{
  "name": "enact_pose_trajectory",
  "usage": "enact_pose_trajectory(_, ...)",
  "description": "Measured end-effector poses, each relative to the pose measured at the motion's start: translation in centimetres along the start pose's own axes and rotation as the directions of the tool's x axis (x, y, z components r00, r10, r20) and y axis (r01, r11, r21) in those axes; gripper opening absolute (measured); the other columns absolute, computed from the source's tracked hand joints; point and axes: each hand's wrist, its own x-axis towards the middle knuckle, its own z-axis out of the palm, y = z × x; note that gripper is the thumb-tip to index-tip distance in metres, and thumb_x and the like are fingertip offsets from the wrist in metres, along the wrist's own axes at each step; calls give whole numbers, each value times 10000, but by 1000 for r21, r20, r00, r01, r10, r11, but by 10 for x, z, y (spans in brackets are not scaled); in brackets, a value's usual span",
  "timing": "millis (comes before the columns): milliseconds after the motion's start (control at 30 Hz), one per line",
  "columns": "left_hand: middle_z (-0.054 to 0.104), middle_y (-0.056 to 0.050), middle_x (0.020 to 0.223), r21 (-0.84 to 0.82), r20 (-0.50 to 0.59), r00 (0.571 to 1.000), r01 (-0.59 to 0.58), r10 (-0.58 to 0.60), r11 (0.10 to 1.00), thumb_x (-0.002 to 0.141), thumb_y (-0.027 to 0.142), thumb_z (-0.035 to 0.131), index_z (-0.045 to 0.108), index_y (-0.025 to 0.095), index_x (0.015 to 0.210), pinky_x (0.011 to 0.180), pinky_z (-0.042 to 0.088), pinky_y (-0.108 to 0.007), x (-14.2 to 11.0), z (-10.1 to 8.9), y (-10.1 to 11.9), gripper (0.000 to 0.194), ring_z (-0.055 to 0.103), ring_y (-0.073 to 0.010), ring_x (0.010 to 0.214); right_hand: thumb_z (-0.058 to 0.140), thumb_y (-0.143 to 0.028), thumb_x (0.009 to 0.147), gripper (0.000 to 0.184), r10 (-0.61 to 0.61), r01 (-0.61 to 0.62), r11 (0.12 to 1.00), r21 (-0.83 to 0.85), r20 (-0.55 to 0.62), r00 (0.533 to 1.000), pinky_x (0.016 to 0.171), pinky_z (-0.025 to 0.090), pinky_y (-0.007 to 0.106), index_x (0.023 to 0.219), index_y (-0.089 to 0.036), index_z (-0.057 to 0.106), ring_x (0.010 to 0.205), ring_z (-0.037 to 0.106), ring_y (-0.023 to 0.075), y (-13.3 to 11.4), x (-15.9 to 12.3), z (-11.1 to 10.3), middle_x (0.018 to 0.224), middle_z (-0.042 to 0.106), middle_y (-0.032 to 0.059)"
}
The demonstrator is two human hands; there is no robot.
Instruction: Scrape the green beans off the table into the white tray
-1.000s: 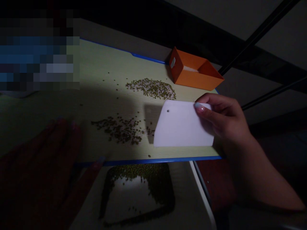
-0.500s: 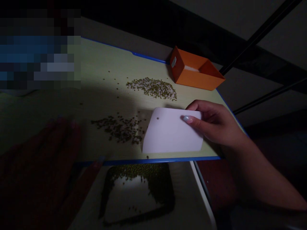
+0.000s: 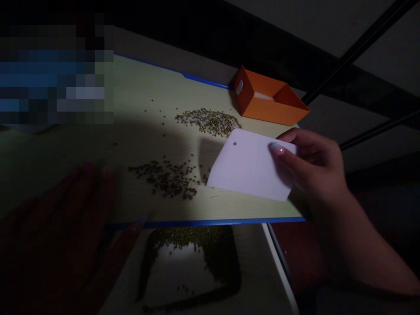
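My right hand point(image 3: 311, 164) pinches a white plastic scraper point(image 3: 252, 168), thumb on its face and fingers behind. The scraper is tilted, its left corner close to a pile of small dark green beans point(image 3: 170, 179) mixed with pale bits. Whether that corner touches the table cannot be made out. Behind it lies a second pile of green beans point(image 3: 210, 120), also with whitish bits among them. In deep shadow at the left, my left hand point(image 3: 68, 214) rests with fingers spread at the table's front edge, holding nothing visible.
Below the blue-edged table point(image 3: 147, 87) is a pale drawer or tray point(image 3: 262, 271) with many green beans along its sides. An orange box point(image 3: 272, 107) stands at the back right. Stray beans dot the tabletop. The upper left is pixelated.
My right hand has lifted the scraper up and to the right, away from the front edge, and tilted it. My left hand has stayed put.
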Motion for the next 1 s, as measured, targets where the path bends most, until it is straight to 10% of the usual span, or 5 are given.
enact_pose_trajectory(233,303,-24,1687,-132,12,998,57,-56,990,873,579,448,200,392,1583,1268,179,-619,-1,-2,-1,775,280,-356,1547,849,-386,761,243,-49,52,998,-31,96,994,399,289,247,683,-240,672,472,456,104,-5,-6,-3,578,577,-25)
enact_pose_trajectory(633,381,-101,1645,-145,-4,996,83,-85,986,869,707,377,268,340,1575,1266,177,-629,1,-1,4,804,318,-361,1531,805,-421,809,270,-112,93,989,-117,-164,980,445,261,257,723,-228,638,532,413,105,10,6,-5,639,540,-20)
enact_pose_trajectory(1000,346,-55,1666,-140,-6,997,73,-75,987,884,629,392,243,354,1580,1271,179,-627,2,-1,3,763,301,-357,1539,800,-473,807,251,-152,154,983,-97,30,988,467,379,245,810,-234,723,591,531,122,11,7,2,711,640,3)
